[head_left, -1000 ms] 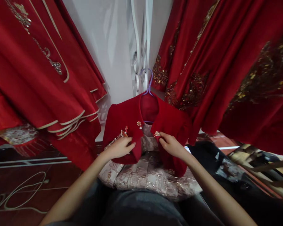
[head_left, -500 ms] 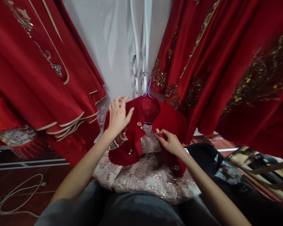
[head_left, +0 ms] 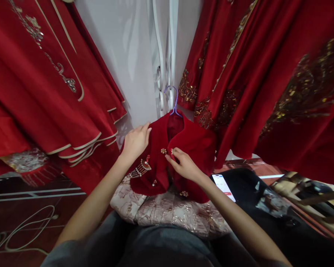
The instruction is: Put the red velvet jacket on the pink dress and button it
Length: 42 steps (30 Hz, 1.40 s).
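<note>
A short red jacket [head_left: 193, 139] hangs on a purple hanger [head_left: 174, 102] and lies over a pale pink brocade cloth [head_left: 158, 215] on my lap. My right hand [head_left: 185, 165] pinches the jacket's right front edge beside a small jewelled button, holding it close to the left front edge. Over the left shoulder of the jacket rests my left hand [head_left: 136, 141], fingers stretched out and laid on the fabric. Below it, a beaded tassel ornament [head_left: 141, 167] is on the left front. More jewelled buttons [head_left: 184, 194] sit lower on both fronts.
Red embroidered gowns hang at the left [head_left: 55, 96] and right [head_left: 239, 85]. White curved metalwork [head_left: 171, 44] rises behind the hanger. A phone [head_left: 223, 187] and a clear plastic bag [head_left: 272, 204] lie on a black surface. A white cable [head_left: 28, 218] lies on the floor.
My right hand has drawn the jacket's right front leftward, bringing the two edges together. My left hand has come down from above onto the shoulder. The phone is now uncovered.
</note>
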Each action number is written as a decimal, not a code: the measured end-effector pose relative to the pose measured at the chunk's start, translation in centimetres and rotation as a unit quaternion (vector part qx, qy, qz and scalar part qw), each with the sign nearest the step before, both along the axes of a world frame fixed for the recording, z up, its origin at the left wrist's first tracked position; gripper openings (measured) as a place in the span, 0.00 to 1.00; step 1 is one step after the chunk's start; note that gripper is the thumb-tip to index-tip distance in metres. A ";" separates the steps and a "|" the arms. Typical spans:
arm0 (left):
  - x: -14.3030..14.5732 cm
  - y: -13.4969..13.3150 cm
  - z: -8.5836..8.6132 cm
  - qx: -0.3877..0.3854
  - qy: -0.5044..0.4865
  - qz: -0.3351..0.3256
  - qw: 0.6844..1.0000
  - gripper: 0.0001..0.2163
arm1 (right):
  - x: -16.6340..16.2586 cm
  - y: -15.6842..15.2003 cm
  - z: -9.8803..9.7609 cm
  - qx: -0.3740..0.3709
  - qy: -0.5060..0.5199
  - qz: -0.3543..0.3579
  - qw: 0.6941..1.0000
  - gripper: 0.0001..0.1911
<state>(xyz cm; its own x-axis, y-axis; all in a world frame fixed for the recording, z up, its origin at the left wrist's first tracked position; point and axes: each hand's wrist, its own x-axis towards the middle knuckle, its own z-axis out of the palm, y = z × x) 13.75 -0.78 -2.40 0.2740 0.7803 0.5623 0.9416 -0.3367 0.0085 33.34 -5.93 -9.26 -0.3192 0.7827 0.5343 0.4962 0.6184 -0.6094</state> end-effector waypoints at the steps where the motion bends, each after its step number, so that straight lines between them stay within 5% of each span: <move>1: 0.0 0.2 -0.2 0.002 -0.011 -0.008 1.000 0.22 | 0.0 0.0 0.0 -0.002 0.021 -0.019 1.000 0.13; 3: 0.2 0.4 -1.0 0.019 -0.042 -0.023 0.999 0.23 | 0.4 0.2 -0.2 -0.004 0.089 -0.075 0.993 0.07; 5: 1.0 0.1 -1.9 0.049 -0.066 -0.048 0.995 0.24 | 1.2 0.6 -0.6 -0.010 0.163 -0.109 0.980 0.13; 8: 2.4 -1.0 -3.0 0.064 -0.032 -0.139 0.988 0.22 | 2.8 0.9 -0.7 -0.021 0.187 -0.082 0.979 0.29; 12: 3.0 -1.8 -3.4 0.035 0.057 -0.236 0.969 0.13 | 4.2 0.9 -0.3 -0.033 0.139 -0.042 0.989 0.27; 21: 0.8 -1.3 -3.1 0.036 0.117 -0.257 0.959 0.12 | 3.7 0.5 -0.3 -0.091 0.173 0.020 0.980 0.14; 29: 0.4 -0.5 -4.1 0.070 0.158 -0.253 0.952 0.11 | 3.6 0.4 -0.6 -0.107 0.191 0.036 0.975 0.16; 36: 0.6 -1.9 -5.9 0.032 0.009 -0.234 0.972 0.11 | 2.0 0.5 -1.6 -0.137 0.216 0.078 0.964 0.19; 42: 2.8 -3.3 -7.2 -0.030 -0.273 -0.222 0.936 0.09 | 1.1 1.1 -2.8 -0.126 0.271 0.072 0.952 0.14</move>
<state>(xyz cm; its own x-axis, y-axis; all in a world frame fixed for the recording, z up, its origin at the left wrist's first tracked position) 16.54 -4.10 -9.56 0.2636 0.6921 0.6719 0.5587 -0.6774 0.4786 34.43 -4.79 -12.03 -0.1634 0.8771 0.4516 -0.0119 0.4560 -0.8899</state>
